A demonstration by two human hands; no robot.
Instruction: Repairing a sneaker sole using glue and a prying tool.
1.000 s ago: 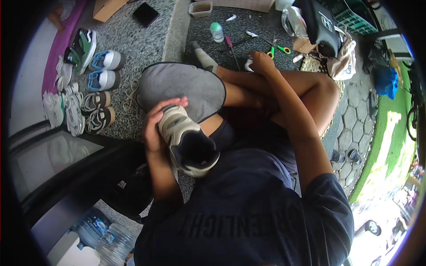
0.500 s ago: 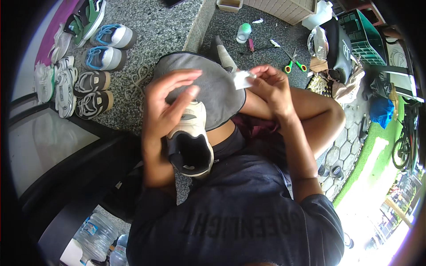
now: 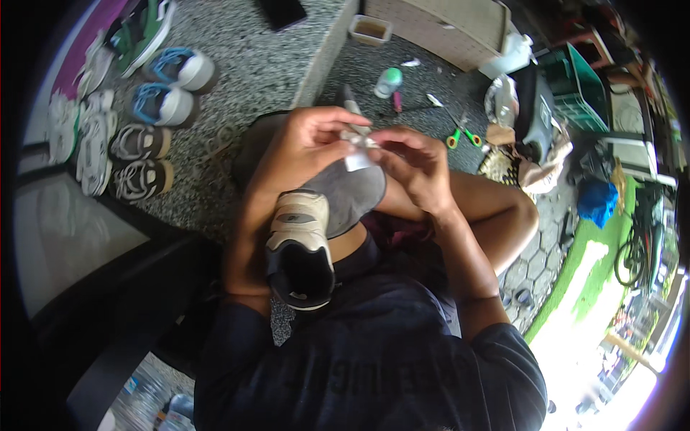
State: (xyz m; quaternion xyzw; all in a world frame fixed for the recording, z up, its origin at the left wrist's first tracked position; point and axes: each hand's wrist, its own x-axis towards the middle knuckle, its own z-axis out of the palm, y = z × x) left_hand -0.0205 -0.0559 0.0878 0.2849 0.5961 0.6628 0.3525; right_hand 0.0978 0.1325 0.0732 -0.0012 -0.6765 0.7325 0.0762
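Note:
In front of my lap, both hands meet at a small crumpled white piece [image 3: 357,161], which looks like paper or tissue. My left hand [image 3: 309,151] pinches its left side, and my right hand [image 3: 417,165] grips it from the right with thumb and forefinger. Blur hides the fine detail between the fingertips. Below my left hand a beige shoe [image 3: 302,215] with a dark lining rests on my lap, its opening toward me. Neither hand grips the shoe. A grey round pad [image 3: 356,201] lies over my leg, under the hands.
Pairs of shoes [image 3: 169,104] line the speckled ledge at left, with a dark phone [image 3: 282,13] farther back. Beyond my hands are a green-capped jar [image 3: 388,82], green-handled scissors [image 3: 463,136] and a small plastic tub [image 3: 370,30]. A green crate [image 3: 575,86] stands far right.
My left hand has moved right and closed on the white piece that my right hand was holding alone. My right hand has shifted left toward it. The whole view has tilted slightly.

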